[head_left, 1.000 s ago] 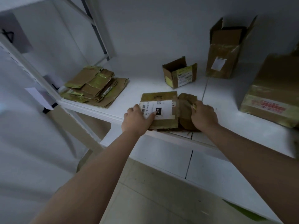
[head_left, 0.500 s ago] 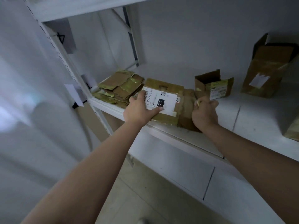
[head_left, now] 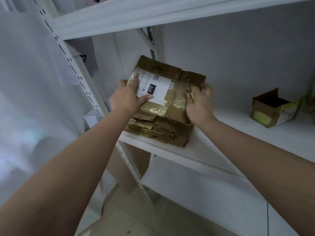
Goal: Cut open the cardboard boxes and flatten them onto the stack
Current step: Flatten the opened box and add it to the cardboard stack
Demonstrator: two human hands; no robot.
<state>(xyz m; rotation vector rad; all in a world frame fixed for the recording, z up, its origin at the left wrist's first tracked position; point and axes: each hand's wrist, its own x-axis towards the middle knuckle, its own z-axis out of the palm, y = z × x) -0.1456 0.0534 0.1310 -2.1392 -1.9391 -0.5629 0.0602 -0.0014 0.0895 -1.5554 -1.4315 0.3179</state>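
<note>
1. Head view: flattened box (head_left: 167,86) with a white label (head_left: 150,86) is held tilted, its lower edge over the stack (head_left: 158,130) of flat cardboard at the left end of the white shelf (head_left: 238,137).
2. Left hand (head_left: 127,97) grasps the box's left edge, thumb pressed on the label.
3. Right hand (head_left: 198,103) grasps the right edge, also pinching a thin yellowish tool (head_left: 191,93); type unclear.
4. Small open box (head_left: 274,110) sits well apart to the right on the same shelf.

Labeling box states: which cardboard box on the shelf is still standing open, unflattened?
The small open-topped box at the shelf's right. The labelled box in both hands is flat, as are the pieces in the stack under it.
</note>
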